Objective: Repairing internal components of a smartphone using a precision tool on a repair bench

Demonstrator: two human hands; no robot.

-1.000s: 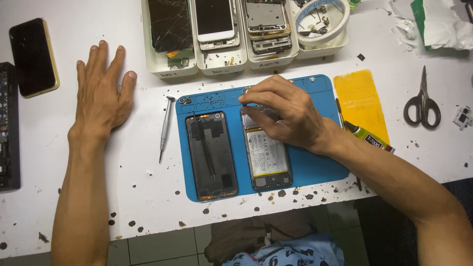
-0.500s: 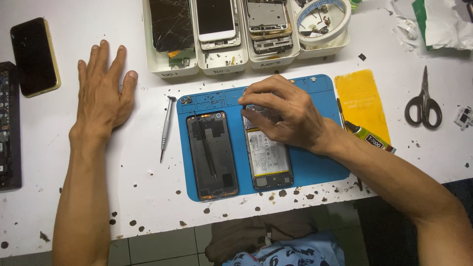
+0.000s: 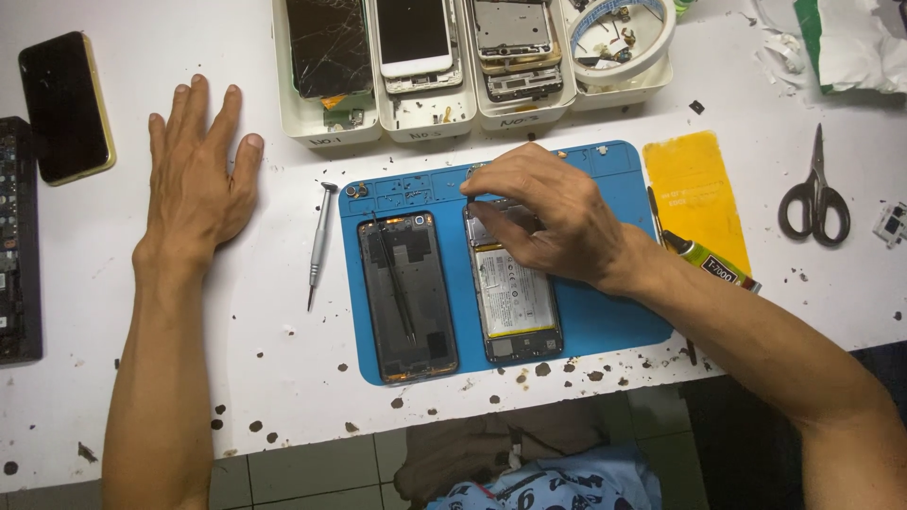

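The opened phone [image 3: 513,288] lies flat on the blue mat [image 3: 605,321], right of the mat's middle. Its long axis runs away from the person, top end toward the trays [image 3: 430,118] at the back of the counter [image 3: 189,378], bottom end toward the counter's near edge, tilted very slightly. Its insides face up, with the pale battery filling the middle.

The right hand [image 3: 548,212] rests over the phone's top end. Its fingers [image 3: 491,184] are curled and drawn together at the tips, which press on the top left corner of the phone; whether they pinch some small part there cannot be told.

The left hand [image 3: 198,175] lies flat on the bare counter, well apart from the mat, palm down, fingers spread and pointing away from the person. It holds nothing.

Just left of the phone on the mat lies a dark back cover [image 3: 406,297], parallel to it, with thin tweezers [image 3: 395,283] lying along its length. A screwdriver [image 3: 319,241] lies on the counter between the left hand and the mat, tip toward the person. Right of the mat are a yellow sheet [image 3: 694,194], a glue tube [image 3: 709,263] and scissors [image 3: 814,194]. A dark phone with a yellow rim [image 3: 66,106] lies at far left.
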